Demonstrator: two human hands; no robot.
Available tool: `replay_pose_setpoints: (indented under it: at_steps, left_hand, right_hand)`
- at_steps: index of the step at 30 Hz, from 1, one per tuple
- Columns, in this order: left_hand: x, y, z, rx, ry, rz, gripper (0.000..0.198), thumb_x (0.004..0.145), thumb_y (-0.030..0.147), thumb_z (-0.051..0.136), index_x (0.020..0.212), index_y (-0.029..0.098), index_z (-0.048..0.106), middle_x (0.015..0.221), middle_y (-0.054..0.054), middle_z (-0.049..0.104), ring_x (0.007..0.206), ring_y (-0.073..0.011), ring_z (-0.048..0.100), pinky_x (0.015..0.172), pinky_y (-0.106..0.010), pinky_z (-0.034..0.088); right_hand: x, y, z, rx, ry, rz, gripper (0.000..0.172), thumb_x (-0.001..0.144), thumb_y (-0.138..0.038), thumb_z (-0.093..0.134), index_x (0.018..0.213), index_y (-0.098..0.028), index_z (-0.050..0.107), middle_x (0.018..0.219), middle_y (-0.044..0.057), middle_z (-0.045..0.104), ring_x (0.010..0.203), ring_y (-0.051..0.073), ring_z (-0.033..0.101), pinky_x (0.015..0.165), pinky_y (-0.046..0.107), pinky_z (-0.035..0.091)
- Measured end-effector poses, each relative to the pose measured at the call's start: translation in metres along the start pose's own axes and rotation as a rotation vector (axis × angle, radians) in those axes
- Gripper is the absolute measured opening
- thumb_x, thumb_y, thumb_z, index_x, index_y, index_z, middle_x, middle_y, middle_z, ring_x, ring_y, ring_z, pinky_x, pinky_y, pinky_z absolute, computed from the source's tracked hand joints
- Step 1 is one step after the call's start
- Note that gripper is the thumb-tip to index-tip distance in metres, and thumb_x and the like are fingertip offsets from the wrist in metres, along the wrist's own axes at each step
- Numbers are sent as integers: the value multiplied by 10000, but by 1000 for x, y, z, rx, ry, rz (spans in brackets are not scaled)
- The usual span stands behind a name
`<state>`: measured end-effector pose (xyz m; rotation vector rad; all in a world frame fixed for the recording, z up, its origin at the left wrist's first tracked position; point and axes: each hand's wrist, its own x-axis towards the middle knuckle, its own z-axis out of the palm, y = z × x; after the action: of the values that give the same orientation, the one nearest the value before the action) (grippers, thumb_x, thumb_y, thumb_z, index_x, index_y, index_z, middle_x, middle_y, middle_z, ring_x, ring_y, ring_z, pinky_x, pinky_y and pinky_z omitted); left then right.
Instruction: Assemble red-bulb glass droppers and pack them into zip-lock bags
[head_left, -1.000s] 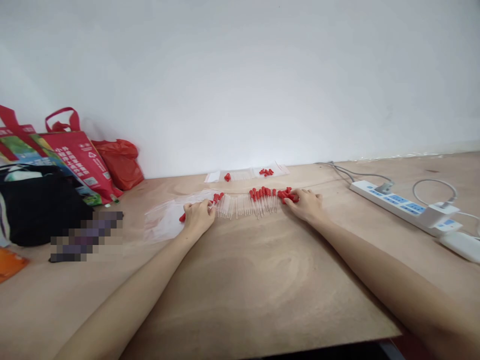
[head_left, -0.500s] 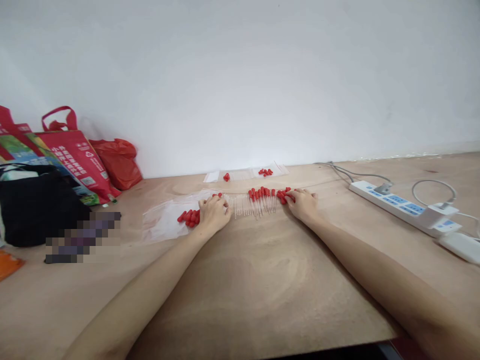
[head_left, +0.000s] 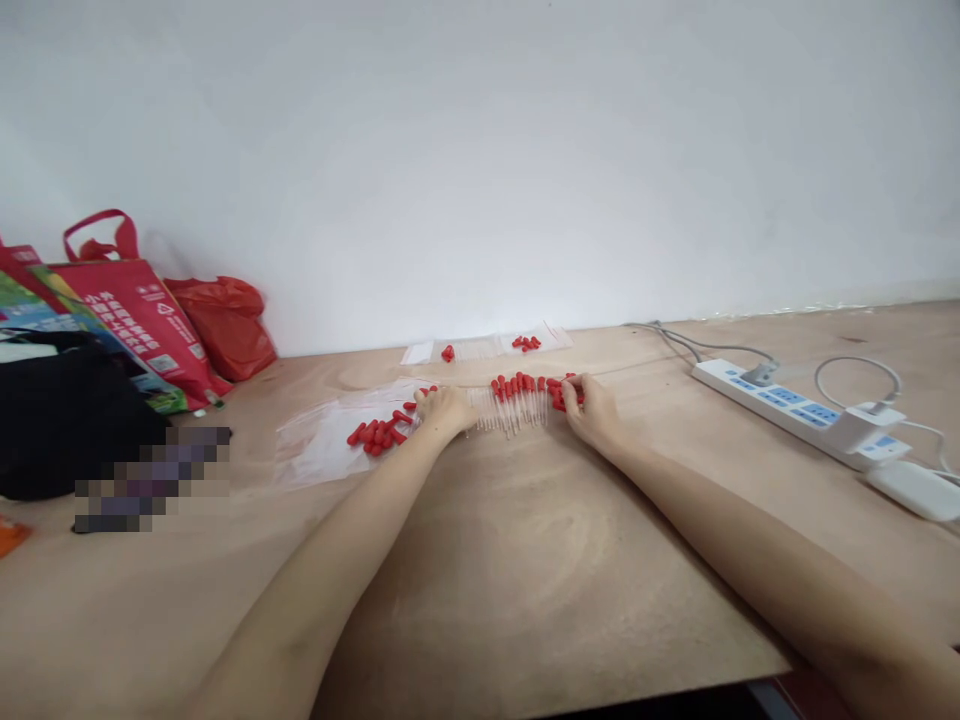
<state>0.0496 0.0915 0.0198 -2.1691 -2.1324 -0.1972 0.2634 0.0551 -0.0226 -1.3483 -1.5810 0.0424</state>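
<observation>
A row of thin glass dropper tubes (head_left: 517, 410) lies on the wooden table, several topped with red rubber bulbs (head_left: 517, 385). At the row's left end is my left hand (head_left: 448, 410), its fingers curled down and partly hidden; what they hold, if anything, I cannot make out. Loose red bulbs (head_left: 379, 437) lie beside it on a clear plastic bag (head_left: 315, 445). To the right of the row, my right hand (head_left: 594, 412) has its thumb and fingertips closed around a red bulb in a small pile (head_left: 556, 392).
Another clear bag (head_left: 480, 348) with tubes and red bulbs lies near the wall. A white power strip (head_left: 787, 405) with cables and a charger is on the right. Red shopping bags (head_left: 142, 310), a red plastic bag (head_left: 225, 325) and a black bag (head_left: 75, 420) stand left.
My left hand has moved right, off the loose bulbs toward the tubes, uncovering more of them. My right hand's fingers have shifted at the small pile. The view has turned slightly right.
</observation>
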Motion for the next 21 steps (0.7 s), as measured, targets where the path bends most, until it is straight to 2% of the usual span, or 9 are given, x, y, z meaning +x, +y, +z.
replay_pose_setpoints:
  at_steps: [3, 6, 9, 13, 15, 18, 21]
  left_hand:
    - [3, -2, 0, -17, -24, -4, 155, 607, 289, 545, 598, 150, 614, 646, -130, 647, 702, -299, 595, 749, -459, 317]
    - [-2, -6, -2, -35, -5, 32, 181, 655, 314, 515, 596, 166, 600, 639, -114, 640, 719, -303, 590, 734, -462, 335]
    - [-18, -11, -6, -51, 55, 103, 182, 721, 286, 461, 693, 158, 587, 756, -126, 636, 803, -300, 572, 716, -427, 369]
    - [-49, -27, -5, -103, 115, 300, 130, 788, 190, 410, 824, 164, 532, 840, -81, 609, 803, -214, 559, 702, -329, 408]
    - [-63, -38, 1, -178, 197, 476, 125, 803, 158, 399, 826, 165, 521, 786, -61, 601, 754, -201, 556, 693, -327, 420]
    - [-77, -51, 13, -279, 354, 658, 195, 834, 139, 359, 938, 169, 521, 872, -72, 598, 803, -192, 554, 736, -328, 429]
    - [-82, -54, 19, -327, 378, 733, 224, 846, 140, 341, 974, 160, 524, 885, -78, 582, 806, -179, 551, 733, -304, 439]
  right_hand:
    - [-8, -9, 4, 146, -86, -45, 110, 747, -223, 429, 765, -173, 525, 763, 62, 631, 662, 157, 578, 603, 278, 442]
    - [-16, -16, 5, 207, -175, -81, 89, 691, -178, 457, 713, -176, 544, 746, 41, 638, 663, 149, 582, 577, 260, 456]
    - [-20, -19, 5, 226, -240, -122, 56, 674, -180, 495, 641, -181, 540, 682, 21, 623, 639, 141, 572, 573, 254, 457]
    - [-23, -22, 5, 217, -320, -200, 125, 705, -233, 542, 594, -188, 509, 642, 10, 595, 600, 131, 544, 558, 254, 441]
    - [-24, -24, 6, 183, -332, -267, 50, 735, -212, 517, 720, -177, 550, 692, 24, 586, 642, 137, 536, 598, 268, 443]
    - [-25, -25, 8, 101, -324, -392, 263, 778, -151, 438, 1025, -143, 528, 800, 67, 554, 742, 161, 508, 689, 310, 435]
    - [-25, -25, 8, 36, -308, -468, 291, 793, -131, 397, 1048, -160, 532, 803, 74, 515, 767, 178, 472, 706, 333, 414]
